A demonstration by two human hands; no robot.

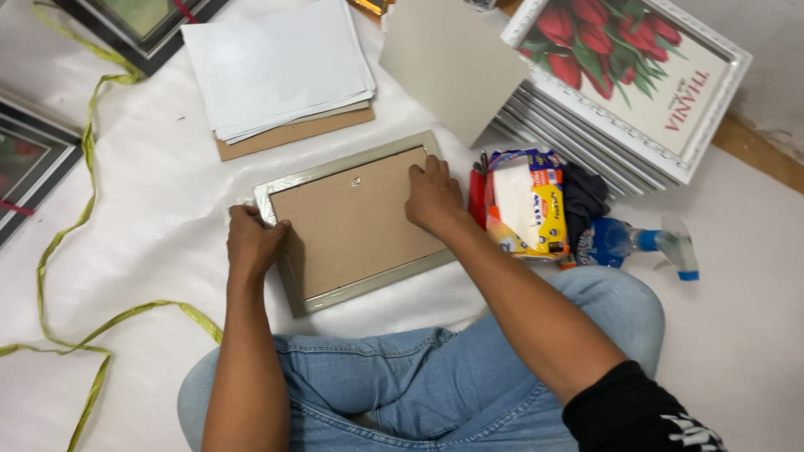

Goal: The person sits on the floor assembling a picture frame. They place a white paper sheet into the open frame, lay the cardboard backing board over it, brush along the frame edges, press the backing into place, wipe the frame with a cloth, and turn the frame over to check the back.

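— Frame (352,222), silver-edged, lay face down on the white floor sheet (159,209), brown backing up, just ahead of crossed legs in jeans.
— And the hands?
— Left hand (254,243) gripped the left edge, fingers curled round it. Right hand (433,197) pressed flat on the backing's right side, holding nothing.
— Nearby?
— Spray bottle (641,243) and tissue pack (528,205) to the right.

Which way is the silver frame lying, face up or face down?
Face down: the silver frame shows its brown backing board with a small hanger, both hands pressing at its edges.
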